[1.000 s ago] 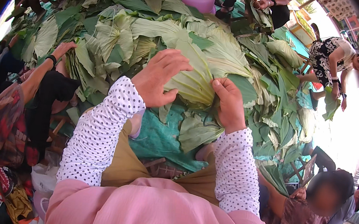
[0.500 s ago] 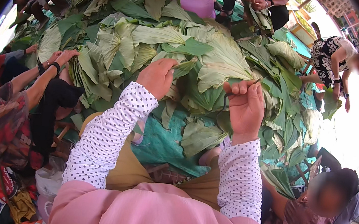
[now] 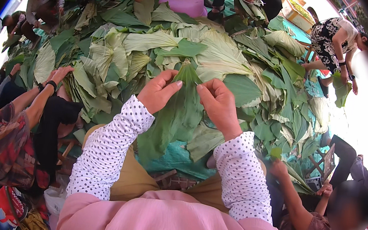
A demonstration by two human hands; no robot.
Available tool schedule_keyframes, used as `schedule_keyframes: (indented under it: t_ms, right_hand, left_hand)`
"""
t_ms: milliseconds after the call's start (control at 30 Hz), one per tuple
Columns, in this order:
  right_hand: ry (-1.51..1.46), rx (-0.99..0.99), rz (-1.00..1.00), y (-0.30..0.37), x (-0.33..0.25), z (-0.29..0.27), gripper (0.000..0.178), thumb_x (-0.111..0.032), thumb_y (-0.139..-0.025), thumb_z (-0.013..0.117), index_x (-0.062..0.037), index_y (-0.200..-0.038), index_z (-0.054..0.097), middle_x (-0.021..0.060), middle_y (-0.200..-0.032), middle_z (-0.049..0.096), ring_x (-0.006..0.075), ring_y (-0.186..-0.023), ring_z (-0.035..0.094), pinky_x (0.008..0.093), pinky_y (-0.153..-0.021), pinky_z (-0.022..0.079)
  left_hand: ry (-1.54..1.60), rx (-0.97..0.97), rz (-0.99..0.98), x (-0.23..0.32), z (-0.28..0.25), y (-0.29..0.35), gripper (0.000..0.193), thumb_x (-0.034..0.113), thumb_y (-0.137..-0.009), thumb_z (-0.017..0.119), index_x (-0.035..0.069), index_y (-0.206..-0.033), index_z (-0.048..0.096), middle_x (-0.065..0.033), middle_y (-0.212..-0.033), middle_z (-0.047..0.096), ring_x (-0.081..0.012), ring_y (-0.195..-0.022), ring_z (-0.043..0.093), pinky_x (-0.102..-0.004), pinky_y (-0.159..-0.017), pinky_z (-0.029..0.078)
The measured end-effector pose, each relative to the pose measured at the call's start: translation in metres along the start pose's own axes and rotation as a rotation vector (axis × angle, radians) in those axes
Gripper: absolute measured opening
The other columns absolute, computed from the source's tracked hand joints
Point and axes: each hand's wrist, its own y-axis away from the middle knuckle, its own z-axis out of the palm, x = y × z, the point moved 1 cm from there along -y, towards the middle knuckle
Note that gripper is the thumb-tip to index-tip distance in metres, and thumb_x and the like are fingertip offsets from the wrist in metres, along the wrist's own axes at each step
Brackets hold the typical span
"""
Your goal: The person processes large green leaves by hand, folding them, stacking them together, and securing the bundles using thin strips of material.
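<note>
A large green lotus leaf [image 3: 169, 120] hangs between my two hands, its gathered tip pointing away from me and its blade drooping toward my knees. My left hand [image 3: 157, 93] pinches its left edge near the tip, thumb laid on top. On the opposite edge, my right hand [image 3: 221, 105] grips it between thumb and curled fingers. Beyond my hands spreads a broad heap of lotus leaves [image 3: 221, 57], some pale underside up, others dark green. Another pale green leaf [image 3: 208, 143] lies just below my right hand.
Teal sheeting [image 3: 176, 160] covers the ground under the heap. To my left, a co-worker's hands [image 3: 60, 74] reach onto the leaves. A seated co-worker [image 3: 308, 227] is close on my right. More people work around the far side, near a pink rounded object [image 3: 184, 2].
My hands were apart, the right one pinching a small dark stem-like piece. They have come closer together, and both now hold one leaf. The co-worker at right has raised an arm.
</note>
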Motion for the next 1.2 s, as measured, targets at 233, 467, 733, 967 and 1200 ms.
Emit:
schedule_keyframes:
  t_ms: [233,467,733,967,1200]
  right_hand:
    - [0.087,0.009,-0.061,-0.002,0.012,0.004,0.012,-0.012,-0.092,0.062,-0.0027,-0.087,0.056,-0.0051,-0.069,0.052,0.0020,-0.061,0.043,0.0200,-0.053,0.034]
    - [0.146,0.023,-0.058,-0.001,0.007,0.003,0.013,-0.012,-0.092,0.062,-0.0015,-0.087,0.056,-0.0043,-0.071,0.054,0.0026,-0.064,0.044,0.0206,-0.055,0.036]
    - [0.183,0.032,-0.055,0.000,0.005,0.003,0.013,-0.012,-0.091,0.062,-0.0012,-0.086,0.056,-0.0045,-0.070,0.053,0.0023,-0.063,0.043,0.0210,-0.054,0.036]
    - [0.148,0.015,-0.040,-0.003,0.003,0.008,0.016,-0.013,-0.089,0.063,0.0014,-0.085,0.058,0.0000,-0.068,0.057,0.0049,-0.061,0.045,0.0244,-0.053,0.039]
    - [0.058,0.065,0.045,0.006,0.003,-0.005,0.015,-0.012,-0.093,0.061,-0.0042,-0.082,0.054,-0.0043,-0.064,0.051,0.0022,-0.055,0.042,0.0198,-0.048,0.034]
  left_hand:
    - [-0.099,-0.043,0.074,0.004,0.009,0.007,0.023,0.011,-0.096,0.053,0.000,-0.117,0.055,-0.0014,-0.101,0.061,-0.0066,-0.089,0.052,-0.0236,-0.082,0.044]
    - [-0.156,-0.033,0.076,0.004,0.012,0.007,0.020,0.010,-0.095,0.054,0.000,-0.113,0.056,-0.0024,-0.098,0.062,-0.0070,-0.089,0.053,-0.0234,-0.081,0.044]
    - [-0.302,0.034,0.202,-0.003,0.014,0.005,0.020,0.011,-0.093,0.057,-0.001,-0.109,0.058,-0.0099,-0.091,0.066,-0.0132,-0.080,0.058,-0.0272,-0.075,0.047]
    - [-0.430,0.031,0.185,0.017,0.011,0.012,0.021,0.010,-0.093,0.057,-0.001,-0.111,0.058,-0.0078,-0.085,0.064,-0.0108,-0.074,0.058,-0.0263,-0.069,0.048]
    - [-0.541,0.040,0.350,0.008,0.025,0.009,0.023,0.015,-0.090,0.057,0.001,-0.108,0.059,-0.0185,-0.091,0.064,-0.0357,-0.083,0.064,-0.0389,-0.071,0.051]
